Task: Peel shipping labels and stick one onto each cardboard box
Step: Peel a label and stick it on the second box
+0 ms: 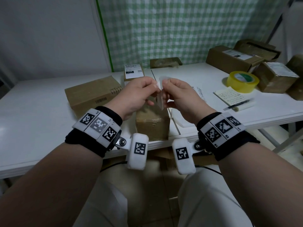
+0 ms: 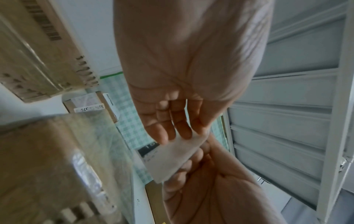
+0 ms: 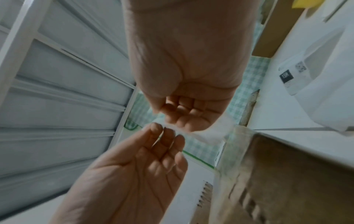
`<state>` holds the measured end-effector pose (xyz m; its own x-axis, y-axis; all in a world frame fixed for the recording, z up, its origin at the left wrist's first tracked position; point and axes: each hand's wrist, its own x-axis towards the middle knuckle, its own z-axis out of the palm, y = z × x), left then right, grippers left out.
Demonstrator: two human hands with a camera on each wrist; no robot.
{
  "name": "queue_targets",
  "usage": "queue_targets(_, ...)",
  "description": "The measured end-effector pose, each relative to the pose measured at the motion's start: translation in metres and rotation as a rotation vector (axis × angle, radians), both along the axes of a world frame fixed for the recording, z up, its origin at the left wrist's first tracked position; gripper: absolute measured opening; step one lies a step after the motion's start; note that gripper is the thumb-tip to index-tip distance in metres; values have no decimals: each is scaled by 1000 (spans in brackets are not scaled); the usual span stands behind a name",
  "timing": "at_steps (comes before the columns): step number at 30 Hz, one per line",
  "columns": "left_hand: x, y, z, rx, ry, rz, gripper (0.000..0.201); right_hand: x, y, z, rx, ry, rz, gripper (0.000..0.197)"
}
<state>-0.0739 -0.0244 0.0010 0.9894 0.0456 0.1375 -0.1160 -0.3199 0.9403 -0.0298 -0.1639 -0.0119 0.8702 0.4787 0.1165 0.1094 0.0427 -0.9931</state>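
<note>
1. Your fingers [image 2: 180,128] on the left hand [image 1: 136,97] pinch one edge of the label [image 1: 160,94]; your right hand [image 1: 180,99] pinches the other edge.
2. You hold the label at the centre of the head view, raised above a small box [image 1: 153,126] at the table's [image 1: 41,102] near edge.
3. A larger box [image 1: 91,94] lies left of centre; behind it a box with a label on top [image 1: 133,72].
4. At the right of the frame sit a yellow tape roll [image 1: 242,81], a notepad [image 1: 232,98] and more boxes [image 1: 277,77].
</note>
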Motion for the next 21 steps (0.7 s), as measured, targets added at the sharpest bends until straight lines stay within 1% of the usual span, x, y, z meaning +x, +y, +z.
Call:
queue_targets(2, 0, 1, 0, 40, -8, -3, 22, -1, -1, 2, -29, 8, -7, 38)
queue_targets(4, 0, -1, 0, 128, -30, -14, 19, -2, 0, 0, -128, -60, -16, 42)
queue_targets(6, 0, -4, 2, 193, -59, 4, 16, -3, 3, -1, -192, -128, -36, 39)
queue_targets(9, -1, -6, 3, 237, -96, 16, 17, -3, 6, 0, -199, -163, -82, 36)
queue_targets(11, 0, -5, 2, 256, -108, 17, 16, -3, 6, 1, -191, -158, -105, 37)
queue_targets(14, -1, -5, 1, 178, -87, 16, 22, -1, 6, 0, -155, -159, -129, 39)
queue_targets(17, 0, -4, -2, 86, -65, 16, 22, -1, 7, -2, -119, -171, -136, 37)
queue_targets(21, 1, -2, -3, -67, -34, -8, 21, -5, 7, -1, -4, -104, -111, 36)
